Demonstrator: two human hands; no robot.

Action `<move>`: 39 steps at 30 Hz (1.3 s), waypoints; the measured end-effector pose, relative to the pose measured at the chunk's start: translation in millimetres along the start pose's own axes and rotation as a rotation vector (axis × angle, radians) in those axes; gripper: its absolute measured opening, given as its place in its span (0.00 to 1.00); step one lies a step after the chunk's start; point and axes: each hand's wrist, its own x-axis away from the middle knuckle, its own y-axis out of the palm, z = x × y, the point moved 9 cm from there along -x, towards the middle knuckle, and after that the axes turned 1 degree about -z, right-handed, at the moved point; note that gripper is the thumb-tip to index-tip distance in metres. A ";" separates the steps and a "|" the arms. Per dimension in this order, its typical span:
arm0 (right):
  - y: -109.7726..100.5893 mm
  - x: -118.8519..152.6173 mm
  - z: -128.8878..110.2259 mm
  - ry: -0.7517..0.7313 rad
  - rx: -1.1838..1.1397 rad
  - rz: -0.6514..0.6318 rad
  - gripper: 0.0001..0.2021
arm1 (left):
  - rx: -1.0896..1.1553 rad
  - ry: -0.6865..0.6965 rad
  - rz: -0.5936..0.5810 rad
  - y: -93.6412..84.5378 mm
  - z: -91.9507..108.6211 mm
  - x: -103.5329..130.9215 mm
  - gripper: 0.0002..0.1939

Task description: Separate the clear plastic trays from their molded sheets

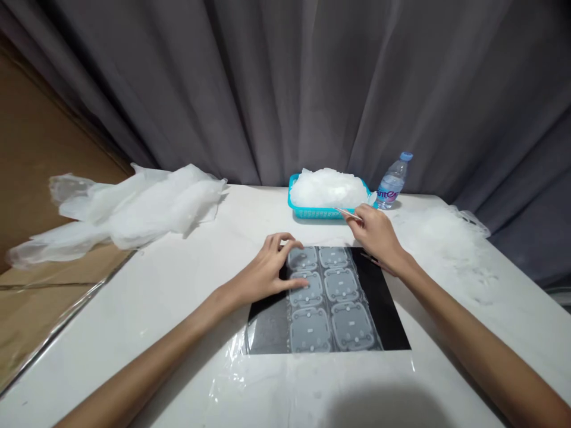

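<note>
A clear plastic sheet with several rounded-square moulded shapes lies on a black mat in the middle of the white table. My left hand rests over the sheet's upper left part, thumb and fingers spread apart, holding nothing. At the mat's upper right, my right hand is closed round a thin, light-coloured tool, whose tip points left in front of the basket. A turquoise basket stands just behind, heaped with white translucent material.
A water bottle stands right of the basket. White film sheets are piled at the left, partly over cardboard. Thin clear scraps lie at the right. A grey curtain hangs behind the table.
</note>
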 end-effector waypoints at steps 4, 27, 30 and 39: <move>20.5 17.7 -49.3 -0.343 -0.101 -0.128 0.11 | -0.109 0.092 -0.021 18.6 11.9 13.0 0.23; 59.3 119.0 -62.7 -0.434 -0.067 -1.081 0.15 | -0.017 0.043 -0.177 41.3 11.7 11.3 0.35; 48.3 105.9 -72.3 -0.450 -0.174 -0.983 0.18 | -0.024 0.053 -0.115 39.9 11.0 7.8 0.28; 20.2 53.3 -50.1 -0.309 -0.526 -0.311 0.25 | -0.145 0.181 -0.027 32.1 18.5 0.5 0.24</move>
